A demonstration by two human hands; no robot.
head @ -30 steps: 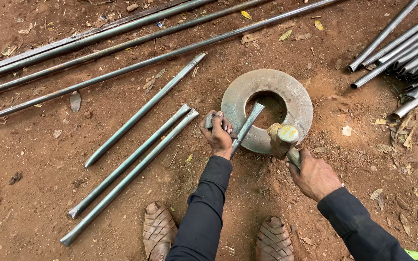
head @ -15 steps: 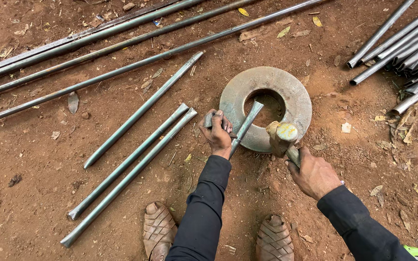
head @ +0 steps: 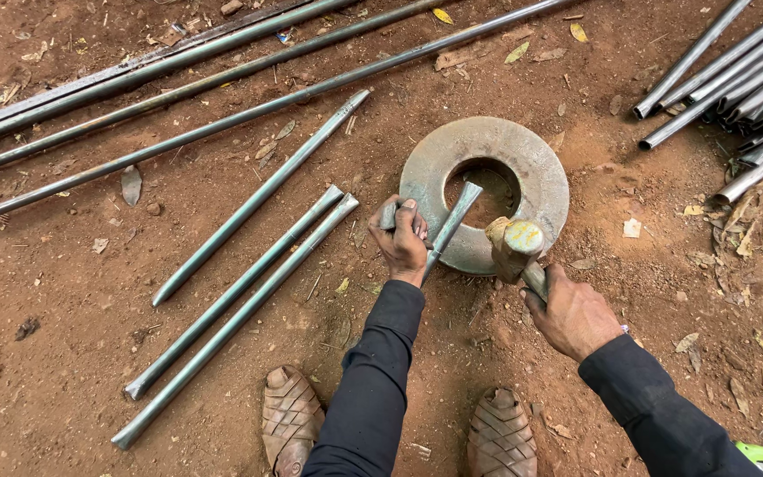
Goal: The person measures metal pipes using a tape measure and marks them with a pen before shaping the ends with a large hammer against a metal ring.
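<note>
Hammer [head: 517,245] barely moved in right hand [head: 573,314]; left hand [head: 404,240] grips one rod [head: 449,225] on one ring [head: 540,172]

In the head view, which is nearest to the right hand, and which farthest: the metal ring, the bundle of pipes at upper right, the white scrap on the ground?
From the right hand:
1. Metal ring, just ahead and left of it.
2. White scrap, ahead and slightly right.
3. Bundle of pipes, far at upper right.

Bare red dirt [head: 64,291] lies open at left. Three short grey metal rods [head: 249,256] cross the middle; a thick grey steel ring [head: 536,168] and piled silver pipes [head: 735,88] block the right.
</note>
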